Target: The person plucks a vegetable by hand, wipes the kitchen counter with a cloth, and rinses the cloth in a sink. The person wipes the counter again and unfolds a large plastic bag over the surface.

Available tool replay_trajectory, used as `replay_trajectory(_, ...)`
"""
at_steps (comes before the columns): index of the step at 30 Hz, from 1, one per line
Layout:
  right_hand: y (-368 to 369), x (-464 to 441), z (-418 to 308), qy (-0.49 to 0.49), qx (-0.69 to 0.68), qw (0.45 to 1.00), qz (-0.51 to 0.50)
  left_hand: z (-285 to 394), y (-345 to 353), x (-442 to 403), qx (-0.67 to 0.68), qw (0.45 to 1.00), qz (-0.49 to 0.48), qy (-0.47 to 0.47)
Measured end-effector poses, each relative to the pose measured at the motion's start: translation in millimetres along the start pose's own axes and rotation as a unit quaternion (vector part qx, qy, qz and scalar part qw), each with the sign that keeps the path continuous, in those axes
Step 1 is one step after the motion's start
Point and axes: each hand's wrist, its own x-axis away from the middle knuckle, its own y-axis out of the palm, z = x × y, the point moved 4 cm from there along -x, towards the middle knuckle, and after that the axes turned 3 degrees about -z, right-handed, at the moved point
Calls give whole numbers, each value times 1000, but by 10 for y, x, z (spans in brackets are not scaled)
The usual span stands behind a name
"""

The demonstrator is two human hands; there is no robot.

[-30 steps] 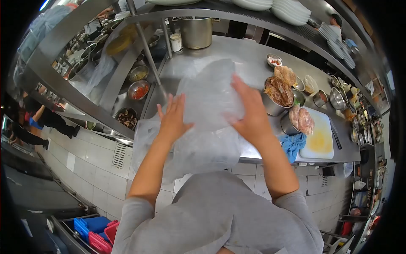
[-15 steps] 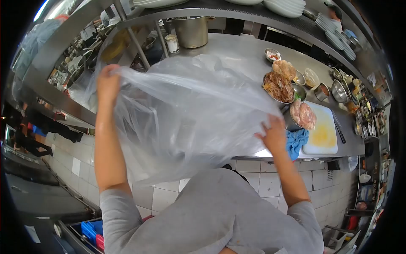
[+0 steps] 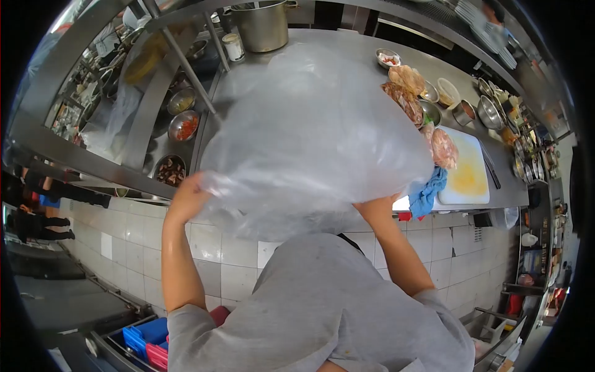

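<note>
A large clear plastic bag (image 3: pixel 316 130) billows over the steel counter, puffed up and blurred by motion. My left hand (image 3: pixel 191 197) is closed on its near left corner, fingers pinching the film. At the near right edge, my right hand (image 3: pixel 376 208) reaches under the plastic; the film hides its fingers, so its grip cannot be made out. Just right of the bag lie a blue cloth (image 3: pixel 427 193) and raw meat (image 3: pixel 444 149), partly covered by the film. A bowl of brown bagged food (image 3: pixel 406 102) also sits against its right side.
A white cutting board (image 3: pixel 463 167) with yellow stains and a knife (image 3: pixel 491 167) lie at the right. Metal bowls (image 3: pixel 494 129) stand behind. A tall pot (image 3: pixel 260 28) and a can (image 3: pixel 233 46) stand at back left. Steel shelf posts (image 3: pixel 186 68) rise at the left.
The bag has swung down and filled out over the counter. My left hand has come lower and rightward; my right hand, earlier with spread fingers, has moved left and under the film.
</note>
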Motion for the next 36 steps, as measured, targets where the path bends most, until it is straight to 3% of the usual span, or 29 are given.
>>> replay_trajectory(1,206,-73,107,-55,-102,993,-36,20,110,4,-56,991,-121,-27)
replay_trajectory(2,182,-193,240,-56,-98,993,-33,47,213,20,-110,964,-237,-52)
replay_trajectory(4,151,-485,407,-137,-66,983,-107,156,136,-148,-114,972,-201,-49)
replay_trajectory(6,96,-742,449,-216,-37,958,-184,101,-116,-419,107,982,-100,-119)
replay_trajectory(7,59,-844,415,-254,-24,941,-223,274,-269,-477,165,983,-28,-76)
replay_trajectory(8,-527,-1001,294,-192,-67,944,-261,492,-450,-505,220,974,43,-32)
replay_trajectory(9,-1376,-1144,174,-127,-111,940,-297,466,-720,-550,312,941,125,-52)
replay_trajectory(10,-1948,-1274,155,-131,-122,963,-202,400,-1027,-555,398,892,204,-69)
replay_trajectory(11,-2432,-1340,216,-213,-181,960,-18,500,-1249,-448,449,863,232,-8)
replay_trajectory(13,-3213,-1180,297,-261,-126,908,301,901,-1268,-136,496,827,259,56)
replay_trajectory(14,-3199,-1134,208,-262,-127,908,302,1332,-1000,94,395,820,375,176)
replay_trajectory(15,-3258,-999,145,-227,-212,831,462,1592,-854,262,279,782,477,288)
replay_trajectory(16,-3237,-869,165,-185,-288,722,601,1219,-824,179,-2,807,491,328)
replay_trajectory(17,-2669,-1017,517,-145,-253,829,478,623,-615,78,-284,770,462,336)
replay_trajectory(18,-1872,-1142,995,-102,-210,909,345,228,-324,-95,-340,899,263,86)
replay_trajectory(19,-1273,-1162,1256,-44,-216,949,223,-635,-114,-259,-463,879,106,-39)
replay_trajectory(20,-717,-1085,1491,20,-297,950,95,-1058,-19,-149,-417,902,4,-115)
replay_trajectory(21,-387,-947,1649,77,-440,894,42,-1746,8,-82,-412,905,49,-92)
replay_trajectory(22,-229,-746,1730,137,-587,797,30,-1717,-24,93,-332,934,59,-114)
replay_trajectory(24,105,-352,1880,255,-675,691,48,-2036,-20,530,-215,962,107,-128)
replay_trajectory(25,105,-138,1904,260,-673,691,45,-2367,-9,762,-180,965,147,-121)
replay_trajectory(26,-63,17,1848,117,-444,887,56,-2406,61,992,-182,965,141,-126)
replay_trajectory(27,-149,164,1728,-43,-168,983,62,-2367,120,1172,-126,970,174,-113)
replay_trajectory(29,-264,343,1677,-34,-174,981,75,-1997,262,1352,-72,971,204,-96)
replay_trajectory(31,-483,492,1474,-25,-179,980,87,-1214,419,1556,-284,903,321,-41)
replay_trajectory(32,-679,572,1313,63,-197,966,157,-1204,466,1614,-285,903,319,-40)
replay_trajectory(33,-790,677,1210,149,-212,939,225,-1136,558,1649,-350,897,262,58)
replay_trajectory(34,-699,790,1149,149,-211,939,225,-1063,689,1675,-409,877,201,155)
replay_trajectory(36,-245,1103,1186,326,-334,850,243,-784,901,1563,-408,879,195,151)
